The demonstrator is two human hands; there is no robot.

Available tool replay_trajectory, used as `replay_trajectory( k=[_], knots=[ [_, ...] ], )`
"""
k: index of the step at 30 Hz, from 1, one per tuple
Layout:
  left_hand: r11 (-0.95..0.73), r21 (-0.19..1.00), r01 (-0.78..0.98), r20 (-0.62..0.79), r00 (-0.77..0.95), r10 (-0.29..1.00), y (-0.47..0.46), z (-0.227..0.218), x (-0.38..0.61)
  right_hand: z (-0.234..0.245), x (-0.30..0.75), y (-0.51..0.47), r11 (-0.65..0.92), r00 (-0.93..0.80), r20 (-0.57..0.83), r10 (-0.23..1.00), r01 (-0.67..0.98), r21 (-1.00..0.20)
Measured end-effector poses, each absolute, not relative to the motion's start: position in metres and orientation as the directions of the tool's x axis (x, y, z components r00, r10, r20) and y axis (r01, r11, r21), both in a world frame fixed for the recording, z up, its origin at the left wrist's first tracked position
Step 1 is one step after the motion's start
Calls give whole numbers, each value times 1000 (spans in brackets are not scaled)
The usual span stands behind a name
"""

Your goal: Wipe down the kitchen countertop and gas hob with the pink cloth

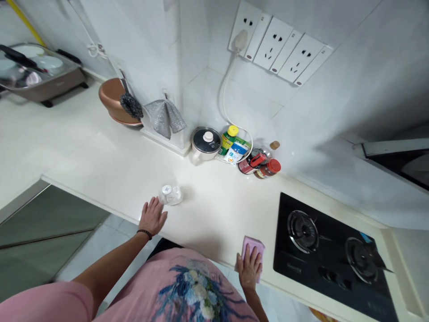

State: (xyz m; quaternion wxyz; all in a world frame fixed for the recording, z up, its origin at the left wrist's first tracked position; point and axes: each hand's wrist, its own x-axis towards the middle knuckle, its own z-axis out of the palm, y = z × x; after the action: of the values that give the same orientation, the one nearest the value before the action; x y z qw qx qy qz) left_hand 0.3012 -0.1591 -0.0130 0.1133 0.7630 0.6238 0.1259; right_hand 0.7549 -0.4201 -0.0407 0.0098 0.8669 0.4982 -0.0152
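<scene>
My left hand (153,217) rests on the counter's front edge, fingers stretched out and holding nothing. Just beyond its fingertips lies a clear container (171,195) with a white round label, which the hand may touch; I cannot tell. Farther right, a folded pink cloth (252,243) lies on the counter near the front edge. My right hand (249,268) grips it from above, fingers laid over the cloth and thumb at its left side.
A black gas stove (331,264) is set into the white counter (214,210) on the right. Along the wall stand a small lidded pot (205,142), a yellow-capped bottle (228,139) and red-lidded jars (269,168). Brown bowls (115,100) and an electric pan (50,82) sit left.
</scene>
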Motion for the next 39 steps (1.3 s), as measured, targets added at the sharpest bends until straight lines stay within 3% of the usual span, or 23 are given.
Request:
replay_trajectory(
  k=[9, 22, 29, 39],
  knots=[
    [-205, 304, 930, 78, 190, 979, -160, -11, 302, -22, 803, -254, -399, 393, -81, 916, 913, -81],
    [-203, 305, 930, 83, 186, 979, -162, -11, 302, -9, 867, -73, -456, 431, -205, 879, 885, -92],
    [-203, 295, 934, 64, 193, 979, -162, -9, 302, -15, 847, -94, -449, 434, -160, 887, 891, -71],
    [-211, 363, 908, 75, 197, 978, -161, -13, 300, -10, 744, -263, -308, 305, -57, 951, 950, -54]
  ],
)
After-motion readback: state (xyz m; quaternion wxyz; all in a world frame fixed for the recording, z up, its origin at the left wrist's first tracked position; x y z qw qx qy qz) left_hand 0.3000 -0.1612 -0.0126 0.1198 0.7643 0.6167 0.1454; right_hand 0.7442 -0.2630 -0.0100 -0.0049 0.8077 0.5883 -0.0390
